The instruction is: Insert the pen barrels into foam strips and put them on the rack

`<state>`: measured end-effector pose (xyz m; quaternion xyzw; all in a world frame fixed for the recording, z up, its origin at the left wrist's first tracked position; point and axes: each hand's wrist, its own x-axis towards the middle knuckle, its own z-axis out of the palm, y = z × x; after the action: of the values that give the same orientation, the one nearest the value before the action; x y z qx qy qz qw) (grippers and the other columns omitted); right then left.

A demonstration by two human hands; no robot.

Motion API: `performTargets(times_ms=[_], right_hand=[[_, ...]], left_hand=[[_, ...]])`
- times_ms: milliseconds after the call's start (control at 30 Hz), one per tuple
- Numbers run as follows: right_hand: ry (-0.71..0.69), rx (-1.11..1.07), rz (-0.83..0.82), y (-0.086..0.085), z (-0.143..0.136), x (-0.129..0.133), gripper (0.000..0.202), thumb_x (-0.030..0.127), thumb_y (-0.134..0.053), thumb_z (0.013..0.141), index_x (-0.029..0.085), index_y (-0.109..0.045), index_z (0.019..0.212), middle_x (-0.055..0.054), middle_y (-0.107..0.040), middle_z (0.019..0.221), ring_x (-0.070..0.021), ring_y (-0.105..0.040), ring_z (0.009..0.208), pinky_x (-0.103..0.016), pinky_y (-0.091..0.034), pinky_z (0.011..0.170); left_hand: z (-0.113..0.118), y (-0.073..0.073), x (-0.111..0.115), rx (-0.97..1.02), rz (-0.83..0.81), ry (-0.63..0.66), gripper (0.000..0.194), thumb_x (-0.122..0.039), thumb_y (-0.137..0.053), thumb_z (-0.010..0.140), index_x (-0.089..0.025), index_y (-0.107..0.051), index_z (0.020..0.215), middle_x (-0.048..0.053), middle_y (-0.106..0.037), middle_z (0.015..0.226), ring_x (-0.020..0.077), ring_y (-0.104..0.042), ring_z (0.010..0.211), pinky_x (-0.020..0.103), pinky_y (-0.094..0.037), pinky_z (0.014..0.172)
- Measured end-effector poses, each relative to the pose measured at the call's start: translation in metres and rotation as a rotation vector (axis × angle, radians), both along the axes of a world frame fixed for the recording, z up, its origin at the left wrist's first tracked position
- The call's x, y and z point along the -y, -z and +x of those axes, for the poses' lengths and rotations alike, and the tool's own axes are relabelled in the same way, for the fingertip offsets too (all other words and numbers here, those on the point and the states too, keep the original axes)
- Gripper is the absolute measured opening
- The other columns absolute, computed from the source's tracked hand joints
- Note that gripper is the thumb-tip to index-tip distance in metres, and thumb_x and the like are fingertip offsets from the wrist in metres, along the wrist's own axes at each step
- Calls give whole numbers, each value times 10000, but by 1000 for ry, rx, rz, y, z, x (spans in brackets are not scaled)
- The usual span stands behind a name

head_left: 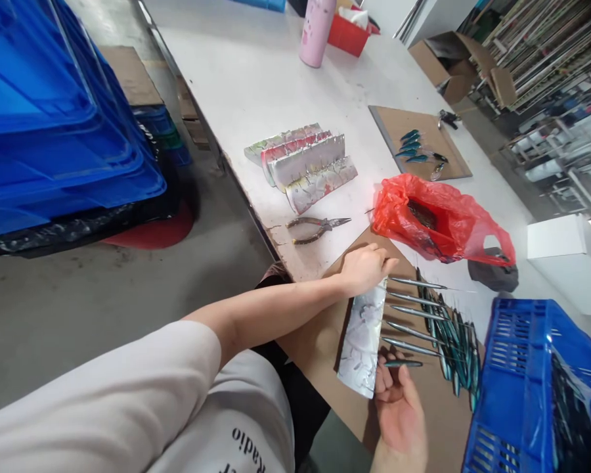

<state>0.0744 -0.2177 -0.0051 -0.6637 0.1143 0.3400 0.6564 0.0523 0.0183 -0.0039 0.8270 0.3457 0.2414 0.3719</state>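
Note:
A silver foil-wrapped strip point(362, 345) is tilted over a brown board point(335, 401). My left hand point(367, 269) is closed around its upper end. Several slender grey-teal pieces like fishing lures point(418, 312) stick out in a row from the strip's right edge. At the strip's lower end, my right hand point(398, 407) has curled fingers, closed at the inner end of the lowest lure-like piece point(402, 363). Exactly how the fingertips grip it is partly hidden. A pile of similar dark teal pieces point(465, 358) lies just beyond the row.
Pliers point(320, 228) and several wrapped strips point(308, 161) lie on the white table point(256, 72). A red plastic bag point(443, 217) and a blue crate point(517, 368) stand to the right. Beyond are a board with teal pieces point(423, 141) and a pink bottle point(318, 33). Blue bins point(69, 131) are stacked left.

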Motion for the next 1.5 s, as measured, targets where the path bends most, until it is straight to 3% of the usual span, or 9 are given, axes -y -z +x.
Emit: performTargets(times_ms=[200,500,1000,1233,1500], right_hand=[[73,-26,-17,1,0,0,199,295,-676,662,187,-590,806,-29,-649,858,-132,-610,820,-274,-497,766],[12,18,-14,0,-2,-1,255,316,-672,664,190,-583,867,-39,-645,914,-138,-606,852,-264,-506,744],[74,-17,-18,-1,-3,-4,228,275,-682,651,179,-574,828,-45,-653,838,-142,-613,844,-226,-514,691],[16,50,11,-2,-4,-3,272,293,-701,636,188,-578,854,-40,-652,856,-155,-614,821,-268,-521,681],[73,160,68,-3,-15,-3,327,313,-684,668,233,-576,967,14,-638,834,-126,-615,710,-286,-521,664]], left_hand=[[0,0,0,4,34,-1,344,-428,-353,881,-191,-596,832,26,-574,868,151,-555,831,255,-419,739],[1,4,0,32,25,-4,335,-431,-354,881,-201,-594,837,20,-572,867,153,-550,849,256,-412,756],[1,4,0,18,38,-3,367,-438,-333,887,-188,-598,843,29,-566,861,153,-552,836,255,-406,739],[-1,-2,0,-52,10,-2,362,-446,-338,885,-196,-597,856,25,-568,887,143,-548,858,237,-404,757],[1,1,0,-34,56,-14,387,-453,-316,888,-189,-594,836,29,-575,877,149,-559,844,247,-414,734]])
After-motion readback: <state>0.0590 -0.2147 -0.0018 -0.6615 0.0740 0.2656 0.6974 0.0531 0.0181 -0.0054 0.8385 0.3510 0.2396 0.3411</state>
